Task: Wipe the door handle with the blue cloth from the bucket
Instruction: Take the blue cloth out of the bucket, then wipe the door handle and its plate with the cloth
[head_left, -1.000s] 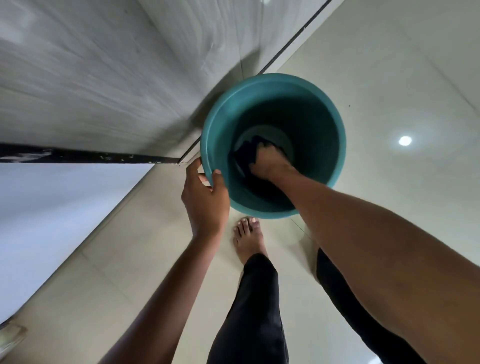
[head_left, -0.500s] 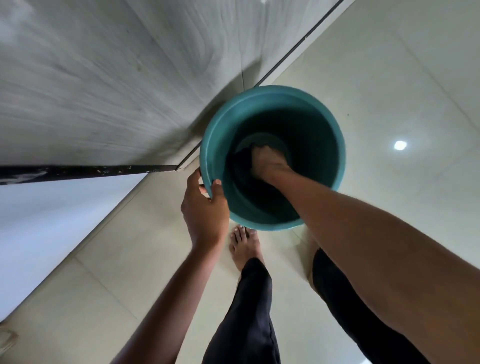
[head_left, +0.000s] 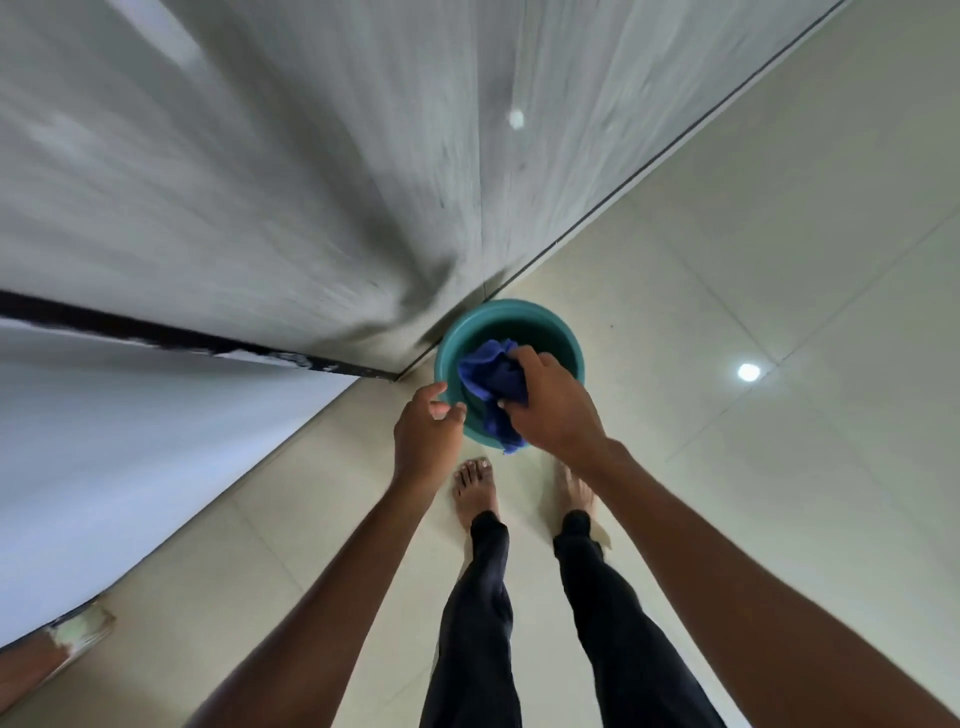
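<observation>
We cannot see the bucket's (head_left: 511, 317) bottom or its near rim, covered by the blue cloth (head_left: 493, 387) and the right hand (head_left: 553, 408). The grey wall (head_left: 260, 182) is smeared by motion blur. Both forearms run off the lower edge.

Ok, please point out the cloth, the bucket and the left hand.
cloth (head_left: 491, 376), head view, on its bunched upper folds.
bucket (head_left: 519, 312), head view, on the far rim.
left hand (head_left: 426, 431), head view, on its back.

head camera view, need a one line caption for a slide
Right hand lifts a crumpled blue cloth above the round teal plastic bucket; left hand open beside its rim.
</observation>
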